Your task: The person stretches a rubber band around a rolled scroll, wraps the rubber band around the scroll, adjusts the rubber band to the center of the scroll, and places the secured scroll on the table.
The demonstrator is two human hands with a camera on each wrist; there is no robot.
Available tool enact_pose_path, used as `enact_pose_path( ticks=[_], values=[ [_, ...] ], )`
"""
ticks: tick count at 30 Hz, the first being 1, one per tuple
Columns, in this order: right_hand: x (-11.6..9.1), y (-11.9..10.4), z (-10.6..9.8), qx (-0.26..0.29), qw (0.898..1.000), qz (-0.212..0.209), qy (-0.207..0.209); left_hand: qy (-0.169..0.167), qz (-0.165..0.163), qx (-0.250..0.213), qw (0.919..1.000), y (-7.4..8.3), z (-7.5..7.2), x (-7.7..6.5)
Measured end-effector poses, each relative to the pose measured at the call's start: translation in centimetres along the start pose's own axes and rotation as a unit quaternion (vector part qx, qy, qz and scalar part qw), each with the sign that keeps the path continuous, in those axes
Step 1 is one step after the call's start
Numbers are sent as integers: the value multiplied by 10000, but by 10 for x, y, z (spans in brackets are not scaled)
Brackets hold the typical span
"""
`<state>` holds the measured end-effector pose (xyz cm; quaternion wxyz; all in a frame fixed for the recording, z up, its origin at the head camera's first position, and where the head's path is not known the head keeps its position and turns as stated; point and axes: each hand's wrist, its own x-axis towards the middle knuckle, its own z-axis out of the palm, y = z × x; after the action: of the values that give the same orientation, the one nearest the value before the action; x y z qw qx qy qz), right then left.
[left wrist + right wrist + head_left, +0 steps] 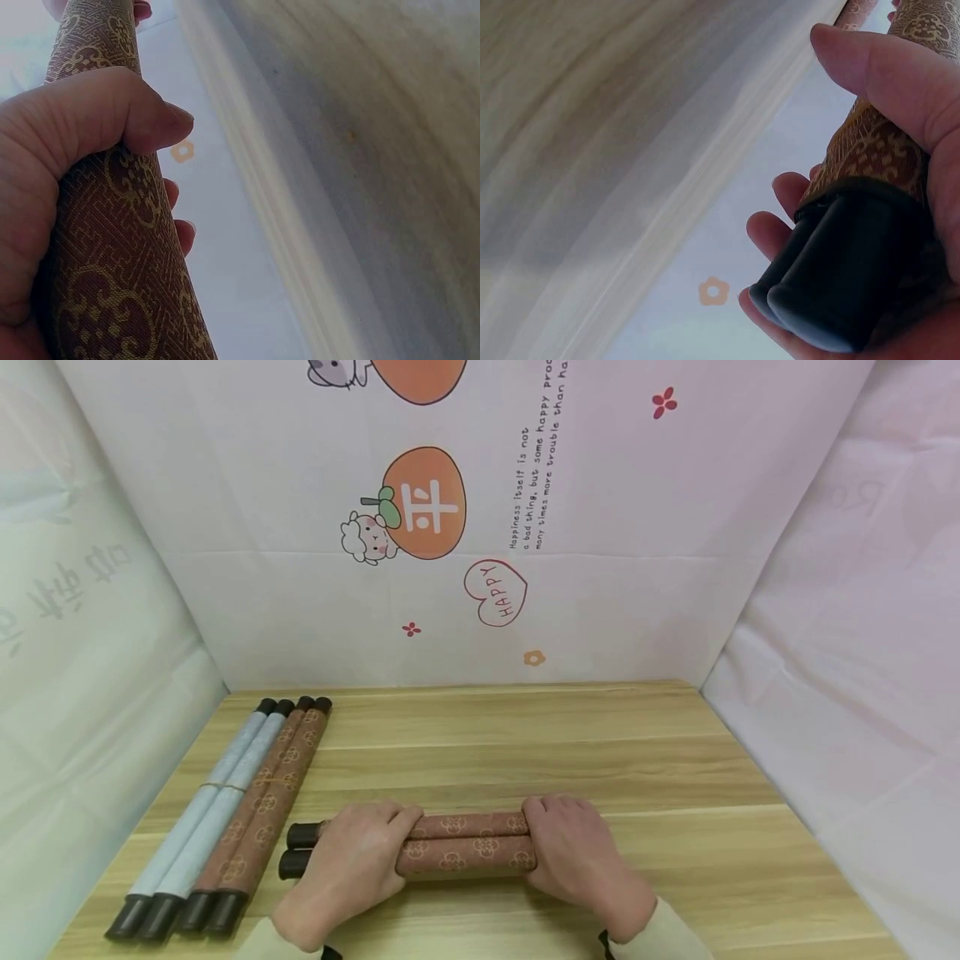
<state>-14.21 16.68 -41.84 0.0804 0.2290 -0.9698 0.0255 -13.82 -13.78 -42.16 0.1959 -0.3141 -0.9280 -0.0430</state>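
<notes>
Two brown scrolls [465, 855] with a gold floral pattern lie side by side across the front of the table, held between my hands. My left hand [360, 852] grips them near their left end, where black end caps [297, 864] stick out. Farther right, my right hand [573, 852] holds the other end and hides it in the head view. The right wrist view shows black caps [840, 262] at that end, with fingers curled around. In the left wrist view the thumb [161, 127] wraps over the patterned roll, and fingertips show on its far side.
On the left of the wooden table [555, 743] lies a row of light blue scrolls [202, 810] and brown scrolls [273, 793], all black-capped, with a thin string across them. White printed cloth [600, 610] stands behind the table and along both sides.
</notes>
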Motion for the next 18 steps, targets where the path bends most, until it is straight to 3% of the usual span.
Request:
enact_pose_path(
  ticks=[18],
  values=[
    [1, -16, 2, 2, 9996, -163, 229, 59, 10, 13, 10000, 8, 1, -1]
  ],
)
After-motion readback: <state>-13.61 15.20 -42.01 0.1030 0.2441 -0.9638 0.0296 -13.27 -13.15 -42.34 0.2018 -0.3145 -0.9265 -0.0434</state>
